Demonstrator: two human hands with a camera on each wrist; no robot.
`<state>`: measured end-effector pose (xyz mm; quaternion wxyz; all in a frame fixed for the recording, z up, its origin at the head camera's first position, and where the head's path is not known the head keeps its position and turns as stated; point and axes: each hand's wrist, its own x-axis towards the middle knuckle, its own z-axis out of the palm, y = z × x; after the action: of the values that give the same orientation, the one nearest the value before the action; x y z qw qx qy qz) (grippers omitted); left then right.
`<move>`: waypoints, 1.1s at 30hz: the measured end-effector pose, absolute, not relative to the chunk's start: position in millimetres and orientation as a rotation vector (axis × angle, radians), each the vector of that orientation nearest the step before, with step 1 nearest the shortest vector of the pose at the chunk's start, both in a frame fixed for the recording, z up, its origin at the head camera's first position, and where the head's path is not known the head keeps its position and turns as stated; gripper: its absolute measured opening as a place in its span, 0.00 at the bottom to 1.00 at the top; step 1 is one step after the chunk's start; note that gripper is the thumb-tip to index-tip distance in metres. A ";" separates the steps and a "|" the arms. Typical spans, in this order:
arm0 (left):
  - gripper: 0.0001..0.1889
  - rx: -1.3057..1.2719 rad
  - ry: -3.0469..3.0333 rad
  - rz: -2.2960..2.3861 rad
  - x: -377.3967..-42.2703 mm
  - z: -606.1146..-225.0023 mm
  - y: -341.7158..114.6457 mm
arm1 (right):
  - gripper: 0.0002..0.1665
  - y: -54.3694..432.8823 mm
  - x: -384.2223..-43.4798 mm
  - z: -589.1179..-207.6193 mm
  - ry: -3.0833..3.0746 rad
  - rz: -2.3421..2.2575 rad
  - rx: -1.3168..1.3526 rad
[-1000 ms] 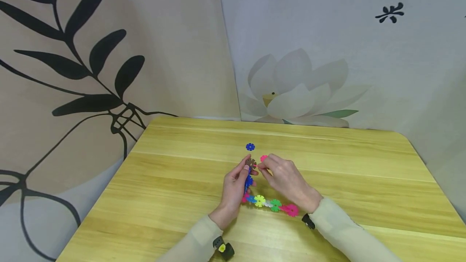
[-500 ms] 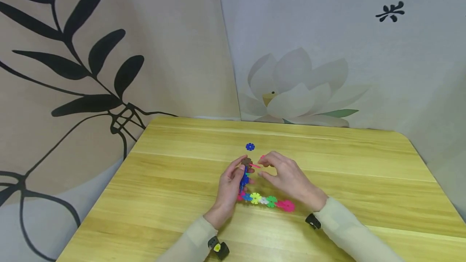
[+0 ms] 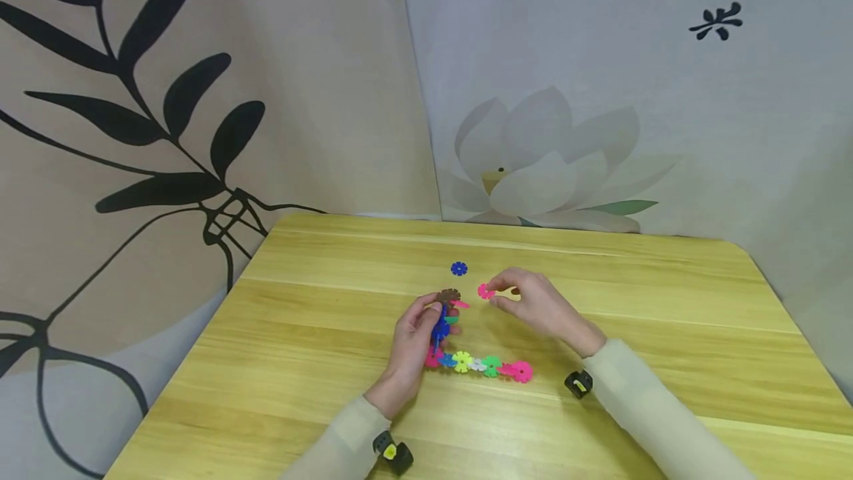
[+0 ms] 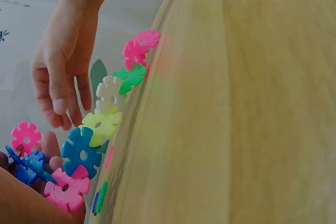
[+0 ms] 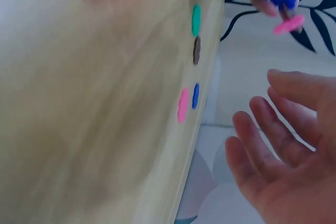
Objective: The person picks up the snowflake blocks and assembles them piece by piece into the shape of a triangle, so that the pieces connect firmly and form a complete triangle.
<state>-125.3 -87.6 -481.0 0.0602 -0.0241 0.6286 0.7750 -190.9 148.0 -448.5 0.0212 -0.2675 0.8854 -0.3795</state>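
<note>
Evidently, the left hand (image 3: 412, 332) grips a chain of interlocked, notched, flower-shaped plastic discs (image 3: 463, 361), fingers and thumb closed about its blue section; the chain runs out from beneath the palm through pink, blue, yellow, white and green to a pink end. Progress, as judged: most discs are joined, while at least four remain unattached. The right hand (image 3: 536, 306) holds nothing, its fingers apart, near a loose bright-pink notched disc (image 3: 484, 291) on the pale wooden table (image 3: 300, 302). Farther off lies a dark-blue disc (image 3: 459, 269); a green disc (image 5: 196, 20) and a brown disc (image 5: 197, 51) lie loose too.
</note>
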 end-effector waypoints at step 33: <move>0.15 -0.200 1.900 2.326 -125.5 -481.6 -90.5 | 0.13 135.4 -237.3 -468.8 2.760 -0.800 -0.761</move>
<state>-125.5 -90.5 -481.6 0.0657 -0.0664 0.6298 0.7711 -237.3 135.4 -468.8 0.0844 -0.2551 0.9252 -0.2681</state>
